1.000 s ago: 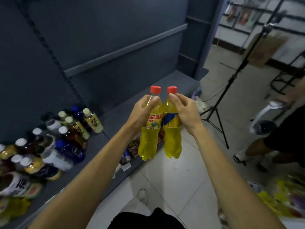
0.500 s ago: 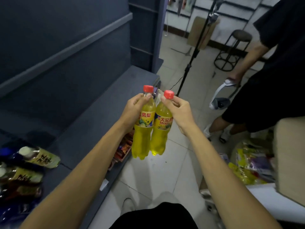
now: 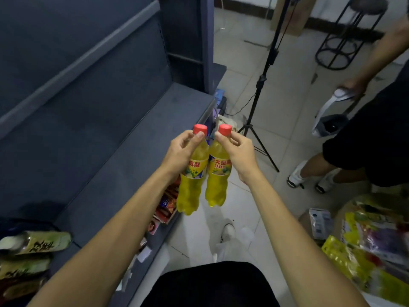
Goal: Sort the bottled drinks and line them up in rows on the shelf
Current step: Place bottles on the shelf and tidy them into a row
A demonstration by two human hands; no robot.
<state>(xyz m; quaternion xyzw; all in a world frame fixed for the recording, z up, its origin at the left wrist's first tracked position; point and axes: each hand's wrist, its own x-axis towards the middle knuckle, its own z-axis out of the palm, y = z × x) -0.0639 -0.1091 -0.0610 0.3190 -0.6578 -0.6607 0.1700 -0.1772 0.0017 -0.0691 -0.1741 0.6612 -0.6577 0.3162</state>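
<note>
A person looks down at their own two outstretched arms, each hand carrying one yellow drink by its neck. The left hand (image 3: 180,155) is closed around the upper part of the left bottle (image 3: 192,173), thumb and fingers wrapped just under its red cap. The right hand (image 3: 239,155) is closed the same way around the right bottle (image 3: 218,173). The two bottles hang upright and side by side, touching or very nearly so, over the pale tiled floor (image 3: 239,209) just past the front edge of the shelf (image 3: 132,165), which lies to the left of the hands. Since a second ago the view has swung to the right: the cluster of mixed bottles that lay left of the arms has mostly slid out of sight, and only a few lying bottles (image 3: 37,242) remain low and far to the left of the left arm. The long stretch of shelf beside the hands is now bare and in full view. The grip on both bottles has not changed. This suggests the pair is being carried toward that bare stretch to be stood there as matching drinks, a step not yet done. To the right of the hands stand a tripod (image 3: 261,85) and another person (image 3: 363,138), with packets of goods (image 3: 365,240) lower right.
</note>
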